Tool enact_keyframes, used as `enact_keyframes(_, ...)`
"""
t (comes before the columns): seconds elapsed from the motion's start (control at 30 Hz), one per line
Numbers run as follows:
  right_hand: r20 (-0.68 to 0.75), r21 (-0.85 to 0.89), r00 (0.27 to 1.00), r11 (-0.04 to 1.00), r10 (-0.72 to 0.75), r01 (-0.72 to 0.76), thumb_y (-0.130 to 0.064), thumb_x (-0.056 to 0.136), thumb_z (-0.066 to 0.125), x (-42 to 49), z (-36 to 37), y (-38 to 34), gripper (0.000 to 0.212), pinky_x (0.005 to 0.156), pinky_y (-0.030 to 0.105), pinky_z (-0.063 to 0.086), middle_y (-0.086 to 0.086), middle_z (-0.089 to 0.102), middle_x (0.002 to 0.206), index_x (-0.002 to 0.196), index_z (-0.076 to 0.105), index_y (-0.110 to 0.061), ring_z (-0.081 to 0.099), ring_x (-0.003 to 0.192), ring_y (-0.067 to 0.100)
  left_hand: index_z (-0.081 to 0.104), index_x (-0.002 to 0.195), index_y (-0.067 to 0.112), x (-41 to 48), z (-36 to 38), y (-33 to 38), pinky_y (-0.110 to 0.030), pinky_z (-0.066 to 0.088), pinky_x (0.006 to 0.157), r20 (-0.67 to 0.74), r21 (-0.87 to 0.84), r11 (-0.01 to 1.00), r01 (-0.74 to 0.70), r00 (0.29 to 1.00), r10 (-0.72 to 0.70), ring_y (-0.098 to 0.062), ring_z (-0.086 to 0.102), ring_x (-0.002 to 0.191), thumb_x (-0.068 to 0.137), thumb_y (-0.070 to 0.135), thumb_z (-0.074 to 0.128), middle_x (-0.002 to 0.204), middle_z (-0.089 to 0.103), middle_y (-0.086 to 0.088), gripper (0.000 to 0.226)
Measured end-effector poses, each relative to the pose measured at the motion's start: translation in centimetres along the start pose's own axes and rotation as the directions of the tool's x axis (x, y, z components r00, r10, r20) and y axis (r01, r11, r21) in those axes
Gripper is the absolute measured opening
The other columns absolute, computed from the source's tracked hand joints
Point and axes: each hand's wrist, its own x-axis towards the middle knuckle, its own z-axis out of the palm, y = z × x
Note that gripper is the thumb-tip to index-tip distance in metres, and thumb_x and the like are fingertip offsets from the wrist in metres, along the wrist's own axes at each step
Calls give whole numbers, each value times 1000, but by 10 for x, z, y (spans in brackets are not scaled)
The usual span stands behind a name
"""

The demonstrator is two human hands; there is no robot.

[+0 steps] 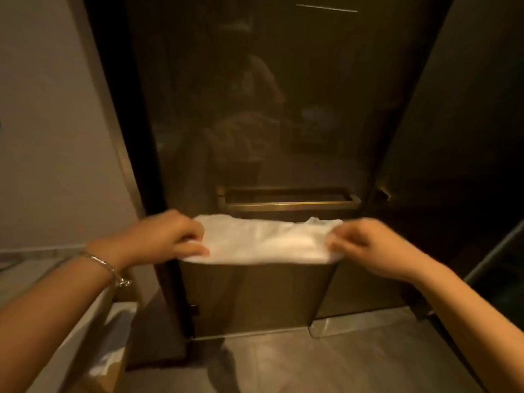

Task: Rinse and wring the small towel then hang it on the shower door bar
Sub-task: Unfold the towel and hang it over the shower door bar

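A small white towel [265, 241] is stretched flat between my two hands at about waist height. My left hand [167, 238] pinches its left edge and my right hand [365, 245] pinches its right edge. Just beyond and slightly above the towel runs the brass-coloured bar [289, 206] fixed across the dark glass shower door [255, 109]. The towel is close to the bar but I cannot tell whether it touches it. A bracelet sits on my left wrist.
A pale wall [51, 137] stands to the left of the door frame. A bin with a white liner [110, 353] sits at the lower left. Grey floor tiles [326, 364] lie below. A second dark glass panel [459, 137] is on the right.
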Motion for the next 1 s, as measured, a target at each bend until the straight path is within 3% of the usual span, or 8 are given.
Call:
enact_keyframes(0.07,336,11,934,991,121,-132,-33,90,52,-12,20,28,21,60,17,47,-5,66,72,75,65,-26,63,67,6,56,60,22,4,31,-8,-26,41,54,128,-138,985,102,988,-84,-5,53,56,75,58,55,55,51,9,39)
enact_keyframes(0.3,36,219,973,948,228,-230,-34,87,53,6,7,73,18,77,32,56,-7,71,85,83,70,-27,65,80,6,62,78,30,40,18,-3,-29,54,71,113,-373,923,98,992,-59,-9,62,78,85,34,58,80,64,11,9)
enact_keyframes(0.47,-348,431,920,902,180,-14,-41,82,54,28,-53,58,21,68,17,53,-7,73,82,84,71,-29,67,80,7,63,82,26,74,-48,21,-20,49,66,-377,-303,952,-50,923,-72,-10,63,78,87,22,58,80,65,2,8)
enact_keyframes(0.57,-767,64,626,955,-140,291,-24,93,50,25,-68,44,18,71,19,52,-10,70,95,100,66,-21,64,89,7,57,85,31,81,-77,30,-5,40,60,-723,21,974,-225,670,170,4,57,73,86,32,51,88,59,12,6)
enact_keyframes(0.63,-526,-251,759,923,-384,293,-13,86,45,19,-34,53,23,74,28,52,2,71,93,95,66,-17,63,86,16,56,83,23,77,-44,22,-15,44,61,-496,34,977,-209,845,198,-1,57,69,86,29,47,79,58,8,11)
enact_keyframes(0.67,-154,-291,935,919,-320,267,-17,84,47,11,-4,60,21,78,30,51,4,73,93,93,66,-18,63,88,18,57,82,20,67,-8,17,-24,46,64,-144,22,989,-147,978,149,-7,59,71,87,28,46,76,59,7,14)
enact_keyframes(0.73,418,-281,908,950,-7,136,-31,88,48,-2,43,79,21,82,24,46,2,72,101,96,65,-22,62,96,16,57,79,17,45,60,6,-30,44,69,332,-61,998,22,943,-1,-15,60,77,89,30,46,74,59,7,20)
enact_keyframes(1.0,208,-64,968,989,142,-131,-37,91,48,32,28,100,22,61,16,43,-8,62,73,74,59,-30,59,69,3,60,69,31,69,54,-25,-17,42,59,41,-311,944,110,994,-102,-2,60,67,88,31,54,66,62,15,20)
